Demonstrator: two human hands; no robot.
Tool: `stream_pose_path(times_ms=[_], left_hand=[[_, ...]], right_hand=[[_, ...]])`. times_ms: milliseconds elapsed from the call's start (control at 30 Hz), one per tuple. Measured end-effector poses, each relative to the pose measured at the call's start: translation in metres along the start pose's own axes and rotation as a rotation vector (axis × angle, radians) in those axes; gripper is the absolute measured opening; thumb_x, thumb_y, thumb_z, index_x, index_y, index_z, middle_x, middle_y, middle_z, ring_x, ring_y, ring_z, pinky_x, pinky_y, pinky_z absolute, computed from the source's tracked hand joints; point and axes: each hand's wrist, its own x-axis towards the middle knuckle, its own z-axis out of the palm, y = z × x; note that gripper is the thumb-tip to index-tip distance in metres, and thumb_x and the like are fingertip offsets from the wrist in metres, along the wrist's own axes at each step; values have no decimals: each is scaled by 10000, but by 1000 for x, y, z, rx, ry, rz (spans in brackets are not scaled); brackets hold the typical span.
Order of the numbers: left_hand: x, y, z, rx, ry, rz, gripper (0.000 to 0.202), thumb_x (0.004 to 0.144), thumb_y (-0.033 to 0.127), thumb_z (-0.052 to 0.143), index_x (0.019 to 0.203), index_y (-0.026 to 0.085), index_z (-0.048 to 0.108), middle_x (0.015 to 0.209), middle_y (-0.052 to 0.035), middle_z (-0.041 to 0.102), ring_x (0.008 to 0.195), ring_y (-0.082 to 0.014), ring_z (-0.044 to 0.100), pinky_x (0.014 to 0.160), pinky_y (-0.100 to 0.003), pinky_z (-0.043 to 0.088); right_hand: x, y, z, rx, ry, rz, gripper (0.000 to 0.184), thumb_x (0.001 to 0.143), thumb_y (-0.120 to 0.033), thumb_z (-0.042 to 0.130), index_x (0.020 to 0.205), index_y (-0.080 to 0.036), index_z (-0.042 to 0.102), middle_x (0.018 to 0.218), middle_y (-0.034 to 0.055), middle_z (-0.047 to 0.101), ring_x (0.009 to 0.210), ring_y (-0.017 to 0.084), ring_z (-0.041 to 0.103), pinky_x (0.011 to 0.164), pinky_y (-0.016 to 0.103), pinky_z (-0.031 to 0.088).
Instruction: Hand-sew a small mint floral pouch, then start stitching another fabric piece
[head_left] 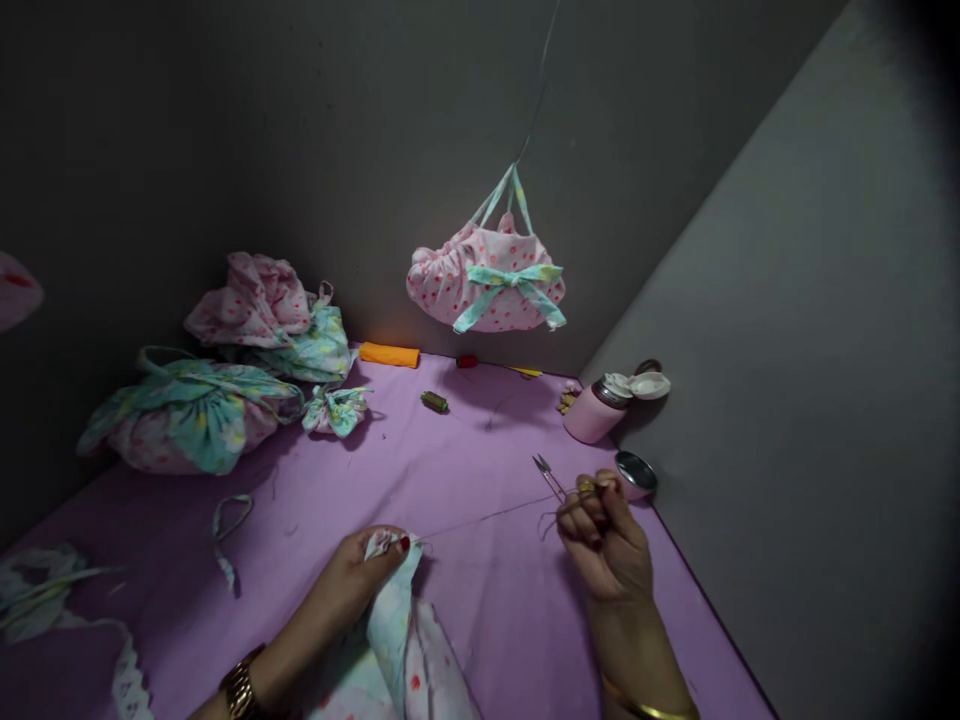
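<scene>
My left hand [360,572] is closed, pinching a gathered piece of pale floral fabric [397,640] at its top end. A thin thread [487,517] runs taut from that pinch across the purple cloth to my right hand [604,540]. My right hand is closed around a small thread snipper [551,476], whose pointed blades stick out to the upper left, and it also holds the thread's end. Both wrists wear gold bangles.
A finished pink pouch with a teal bow [487,280] hangs from a string at the back. Several fabric bags [195,410] lie at left. An orange roll [388,354], a thread spool [434,402], a pink flask [596,408] and a small round tin [636,472] lie on the purple cloth [480,600].
</scene>
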Motion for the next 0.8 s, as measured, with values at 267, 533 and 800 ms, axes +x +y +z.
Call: stream_pose_path(times_ms=[267,533,800], left_hand=[[-4,4,2,-12,40,20,335,635,473,722,665,161,603,509,47,494,439,-91,406,418,-211,335],[1,-2,0,-15,42,20,365,599,499,737,631,166,591,483,49,485,421,-97,408,410,-222,317],[1,0,2,-40,7,95,350,592,465,756,645,147,620,507,13,562,462,-120,474,481,-246,377]], right_hand=[[7,-26,-22,69,70,-260,154,757,-297,703,711,-222,577,505,-114,232,368,52,82,338,129,242],[22,-14,-34,-391,340,-316,277,623,-285,769,815,-198,589,510,-107,384,376,42,254,362,164,211],[-22,92,18,-755,-178,371,271,643,-322,753,812,-130,664,528,-56,485,429,56,348,418,179,247]])
